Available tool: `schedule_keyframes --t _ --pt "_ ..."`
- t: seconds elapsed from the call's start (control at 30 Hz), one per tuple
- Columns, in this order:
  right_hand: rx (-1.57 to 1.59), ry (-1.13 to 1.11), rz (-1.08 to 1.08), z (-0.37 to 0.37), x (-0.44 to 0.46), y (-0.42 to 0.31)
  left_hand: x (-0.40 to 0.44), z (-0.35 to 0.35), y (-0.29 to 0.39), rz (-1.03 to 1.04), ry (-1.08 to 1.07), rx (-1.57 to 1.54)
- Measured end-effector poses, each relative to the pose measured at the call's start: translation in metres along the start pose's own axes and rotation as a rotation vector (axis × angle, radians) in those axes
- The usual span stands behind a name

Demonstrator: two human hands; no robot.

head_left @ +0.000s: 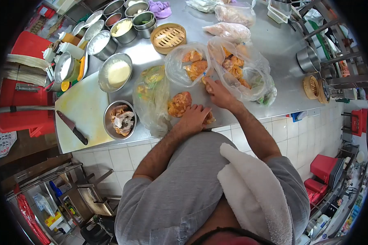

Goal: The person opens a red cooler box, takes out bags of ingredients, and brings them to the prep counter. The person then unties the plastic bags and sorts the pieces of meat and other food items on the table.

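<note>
My left hand is at the table's front edge, its fingers curled over an orange-coated piece of marinated meat. Just left of it a larger marinated meat piece lies on the steel. My right hand is closed on another small piece of marinated meat, partly hidden by the fingers, close to the mouth of a clear plastic bag. Inside that bag are several orange meat pieces. Beyond my right hand a bigger clear bag holds more of the same meat.
Left of my hands lie a crumpled bag with yellow residue, a bowl of meat scraps, and a knife on a cutting board. A bowl of batter, several metal pots and a bamboo steamer stand behind.
</note>
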State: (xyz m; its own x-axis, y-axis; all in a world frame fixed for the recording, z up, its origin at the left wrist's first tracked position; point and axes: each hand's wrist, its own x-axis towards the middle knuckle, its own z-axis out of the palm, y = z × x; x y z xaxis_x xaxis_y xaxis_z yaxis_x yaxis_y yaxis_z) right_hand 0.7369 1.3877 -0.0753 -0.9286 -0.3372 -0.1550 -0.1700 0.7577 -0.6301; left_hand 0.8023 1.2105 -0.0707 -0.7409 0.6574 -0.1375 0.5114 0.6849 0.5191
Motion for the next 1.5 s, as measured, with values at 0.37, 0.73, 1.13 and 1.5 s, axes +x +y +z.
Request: schedule_keyframes --t 0.37,0.73,1.13,1.5 --pt "0.633 0.360 -0.066 -0.048 0.049 -0.083 0.046 -0.077 -0.062 -0.178 0.802 -1.541" --pt "0.304 0.337 -0.213 -0.018 0.058 -0.024 -0.009 -0.087 -0.048 -0.249 0.419 0.027" --pt "0.774 0.813 -0.049 -0.098 -0.096 -0.021 -0.006 -0.061 -0.043 -0.312 0.326 -0.351" --pt "0.255 0.626 -0.124 -0.045 0.050 -0.034 0.107 -0.095 -0.052 -0.264 0.517 -0.463"
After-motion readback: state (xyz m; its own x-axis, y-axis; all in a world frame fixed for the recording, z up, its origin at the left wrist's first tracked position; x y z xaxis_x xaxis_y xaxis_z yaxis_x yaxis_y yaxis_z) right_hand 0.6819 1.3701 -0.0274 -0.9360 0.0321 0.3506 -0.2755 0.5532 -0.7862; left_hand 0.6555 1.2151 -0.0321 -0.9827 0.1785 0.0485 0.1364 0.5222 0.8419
